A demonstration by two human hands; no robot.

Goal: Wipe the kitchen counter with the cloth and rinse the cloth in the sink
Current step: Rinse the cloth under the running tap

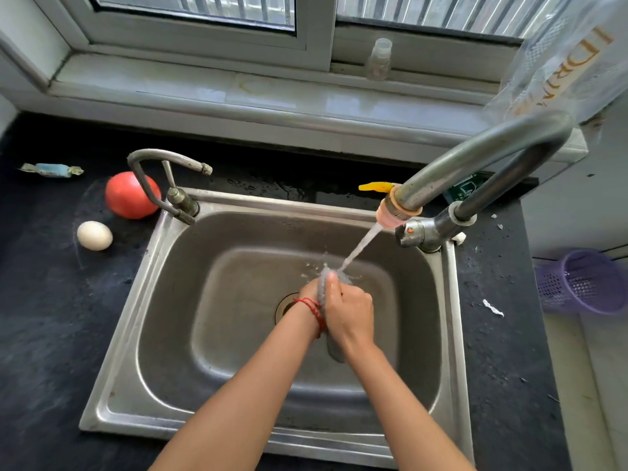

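Head view, frame centre: a grey wet cloth [323,294] is clasped between the left hand [311,294] and right hand [351,312], held under the stream from the curved steel tap [475,161] for rinsing, above the stainless-steel sink [238,300].

Sink set in the counter below the window sill

Both hands — left hand [310,294], right hand [351,309] — meet over the sink [142,287] basin with the cloth [324,283] between them, under the tap [475,171] at the right rear; a tomato [127,197] and egg [94,235] lie on the counter [51,317] left of it.
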